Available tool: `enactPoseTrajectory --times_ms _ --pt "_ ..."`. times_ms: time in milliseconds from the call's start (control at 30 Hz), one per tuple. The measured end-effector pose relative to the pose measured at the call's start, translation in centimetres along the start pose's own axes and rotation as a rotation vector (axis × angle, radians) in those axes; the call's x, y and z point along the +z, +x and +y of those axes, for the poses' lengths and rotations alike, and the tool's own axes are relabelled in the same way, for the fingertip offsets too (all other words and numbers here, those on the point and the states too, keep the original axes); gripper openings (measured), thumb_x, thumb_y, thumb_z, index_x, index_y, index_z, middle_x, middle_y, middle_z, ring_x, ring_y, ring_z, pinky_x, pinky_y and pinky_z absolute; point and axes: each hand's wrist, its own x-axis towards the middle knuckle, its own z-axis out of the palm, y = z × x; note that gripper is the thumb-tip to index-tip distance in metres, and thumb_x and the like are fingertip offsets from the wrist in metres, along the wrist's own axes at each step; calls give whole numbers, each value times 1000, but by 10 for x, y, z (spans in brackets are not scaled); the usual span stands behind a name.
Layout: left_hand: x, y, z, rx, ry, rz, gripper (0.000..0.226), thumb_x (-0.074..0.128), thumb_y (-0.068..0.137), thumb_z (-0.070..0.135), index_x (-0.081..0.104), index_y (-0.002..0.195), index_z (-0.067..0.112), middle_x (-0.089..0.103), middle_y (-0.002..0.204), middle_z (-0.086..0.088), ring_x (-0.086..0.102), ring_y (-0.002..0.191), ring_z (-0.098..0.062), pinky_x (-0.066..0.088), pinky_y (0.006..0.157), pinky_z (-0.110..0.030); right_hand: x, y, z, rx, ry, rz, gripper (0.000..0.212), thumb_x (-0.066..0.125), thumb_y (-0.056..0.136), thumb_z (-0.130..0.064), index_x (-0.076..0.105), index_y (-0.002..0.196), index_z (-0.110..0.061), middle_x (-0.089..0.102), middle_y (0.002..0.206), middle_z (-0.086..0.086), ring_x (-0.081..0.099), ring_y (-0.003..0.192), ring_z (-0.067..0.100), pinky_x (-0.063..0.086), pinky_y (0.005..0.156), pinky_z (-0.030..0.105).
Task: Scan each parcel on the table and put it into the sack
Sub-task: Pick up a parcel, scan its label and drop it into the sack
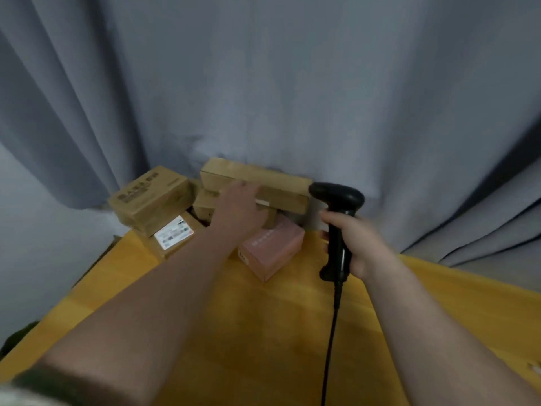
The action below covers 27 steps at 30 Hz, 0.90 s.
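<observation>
A big grey curtain (pixel 292 83) hangs behind everything and fills most of the view, falling in soft folds that are deepest at the left and right sides. Its bottom edge comes down to the far end of the yellow tabletop (pixel 263 332), which looks like smooth wood and spreads wide toward the near side. At the far left, just off the tabletop's edge, there is a small dark shape (pixel 17 338), too blurry to tell what it is, and a tiny pale scrap (pixel 535 368) lies near the right edge.
</observation>
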Motion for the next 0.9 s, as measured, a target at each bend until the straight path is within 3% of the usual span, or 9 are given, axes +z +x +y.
enactPoseTrajectory --times_ms 133,300,367,500,700,800,900 --pt "9 54 -14 130 189 -25 63 66 81 24 41 139 19 39 139 -8 36 130 -31 33 105 -44 15 39 19 54 36 16 20 68 87 -13 63 106 -9 61 84 8 60 71 19 49 49 25" --pt "20 108 -31 156 382 -308 86 69 81 39 20 150 26 24 152 -7 14 143 -31 12 112 -62 25 64 37 71 65 35 15 67 86 -8 62 101 -8 60 71 6 58 65 16 47 47 24" --pt "26 119 -36 163 405 -370 88 70 80 40 18 150 27 27 149 -7 18 142 -32 14 112 -64 26 68 39 59 62 50 15 67 86 -8 63 101 -9 61 70 3 58 67 16 47 48 23" --pt "30 125 -37 219 408 -339 78 71 80 38 30 145 28 37 138 -7 34 133 -31 13 111 -65 24 67 39 36 77 75 15 67 85 -8 64 100 -10 63 72 -1 59 71 15 47 51 24" --pt "16 99 -20 246 440 -182 72 67 80 50 36 140 26 42 129 -6 42 125 -28 21 110 -56 15 49 30 -27 206 136 12 64 86 -5 63 96 -12 63 76 -1 59 68 14 45 49 23" --pt "-1 76 -6 161 283 -168 72 62 81 59 36 139 23 45 127 -7 45 120 -28 35 101 -45 5 30 22 -66 309 168 15 65 86 -7 61 98 -14 65 85 0 62 75 16 46 50 23" --pt "-19 42 9 -21 -331 -245 58 64 83 54 51 129 21 60 117 0 57 104 -17 49 88 -35 -5 3 18 -67 367 156 18 67 84 -11 60 100 -16 68 102 6 65 86 19 49 54 24"
